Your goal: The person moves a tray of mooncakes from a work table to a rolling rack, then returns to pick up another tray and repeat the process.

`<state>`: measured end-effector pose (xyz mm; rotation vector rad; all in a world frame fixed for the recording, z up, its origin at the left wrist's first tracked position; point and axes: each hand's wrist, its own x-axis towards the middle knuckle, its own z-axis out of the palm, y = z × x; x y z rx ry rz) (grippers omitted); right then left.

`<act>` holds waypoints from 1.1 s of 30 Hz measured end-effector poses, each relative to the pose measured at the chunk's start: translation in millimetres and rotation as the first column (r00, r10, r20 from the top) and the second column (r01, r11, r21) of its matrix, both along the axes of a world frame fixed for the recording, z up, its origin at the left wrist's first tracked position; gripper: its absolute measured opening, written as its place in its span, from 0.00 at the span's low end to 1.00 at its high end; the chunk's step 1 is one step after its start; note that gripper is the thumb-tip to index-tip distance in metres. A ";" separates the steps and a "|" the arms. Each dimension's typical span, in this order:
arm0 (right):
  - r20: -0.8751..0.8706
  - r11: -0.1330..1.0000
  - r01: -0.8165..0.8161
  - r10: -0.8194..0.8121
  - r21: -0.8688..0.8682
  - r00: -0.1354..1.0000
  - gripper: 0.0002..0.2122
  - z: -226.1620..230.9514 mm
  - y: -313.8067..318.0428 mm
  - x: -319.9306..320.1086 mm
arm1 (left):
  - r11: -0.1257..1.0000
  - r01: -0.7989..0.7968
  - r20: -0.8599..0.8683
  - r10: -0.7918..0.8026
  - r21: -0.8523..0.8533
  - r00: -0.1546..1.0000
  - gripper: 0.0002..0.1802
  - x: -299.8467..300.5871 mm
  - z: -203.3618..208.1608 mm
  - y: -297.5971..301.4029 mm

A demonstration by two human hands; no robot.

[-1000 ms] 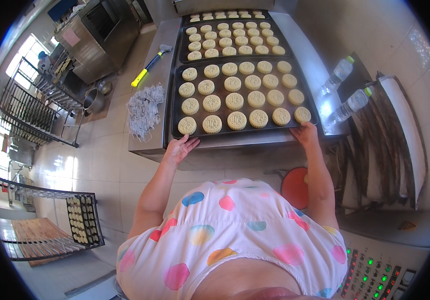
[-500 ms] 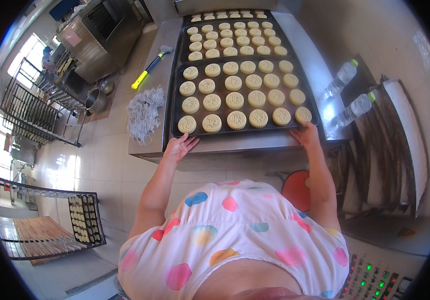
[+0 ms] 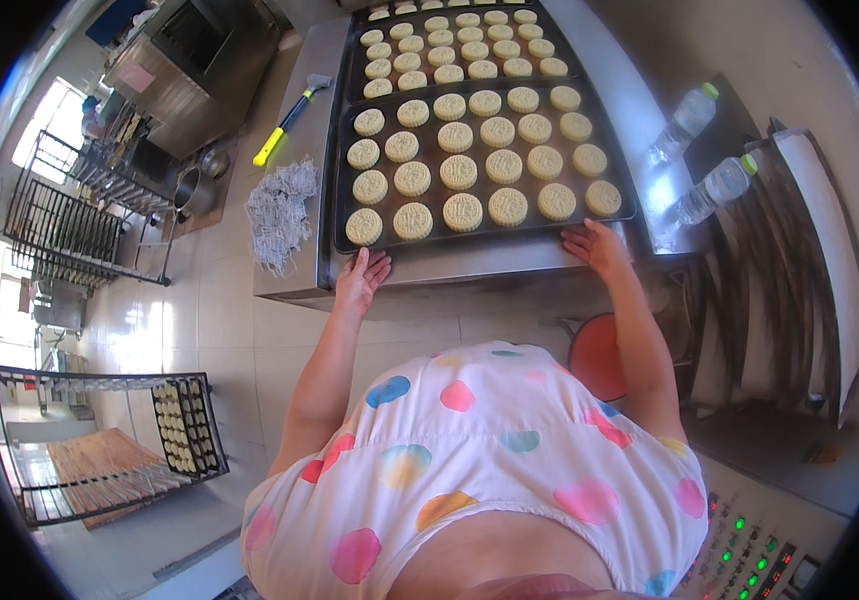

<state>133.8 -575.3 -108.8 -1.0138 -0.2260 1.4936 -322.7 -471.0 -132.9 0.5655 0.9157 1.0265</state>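
Observation:
A dark baking tray (image 3: 535, 229) of pale, round, pattern-stamped mooncakes (image 3: 459, 171) lies on a metal surface in front of me. Its near rim faces me. At the rim's left corner is my left hand (image 3: 358, 282), fingers stretched out and tips at the edge. My right hand (image 3: 598, 247) is by the right end of the same rim, palm down with its fingers extended. Neither hand is wrapped round anything; whether the fingertips still touch the tray is hard to tell. Beyond it, a second tray of mooncakes (image 3: 441, 56) lies end to end with this one.
Left of the trays lie a yellow-and-black-handled tool (image 3: 285, 128) and a grey stringy cloth (image 3: 282, 215). Two clear bottles (image 3: 718, 190) stand on the right. A red round stool seat (image 3: 600, 357), metal racks (image 3: 100, 440) and a lit control panel (image 3: 750, 550) surround me.
The near tray sits slightly farther from me on the metal surface. My right hand has shifted a little left along its rim. The view has tilted somewhat, moving the whole scene.

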 end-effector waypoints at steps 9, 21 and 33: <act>0.086 0.950 -0.311 0.307 0.035 0.948 0.12 -14.7 -29.5 -61.6 | 0.975 0.032 -0.147 -0.066 -0.220 0.987 0.14 2.2 -19.9 -90.9; 0.217 0.698 -0.713 0.707 -0.064 0.673 0.13 -31.9 -8.9 -146.5 | 0.765 0.147 -0.635 -0.611 -0.627 0.472 0.18 -111.7 -118.1 -265.9; 0.152 0.580 -0.807 0.812 -0.111 0.563 0.12 -21.4 7.1 -324.0 | 0.948 -0.048 -0.659 -0.183 -0.316 0.729 0.19 -187.0 -129.9 -284.3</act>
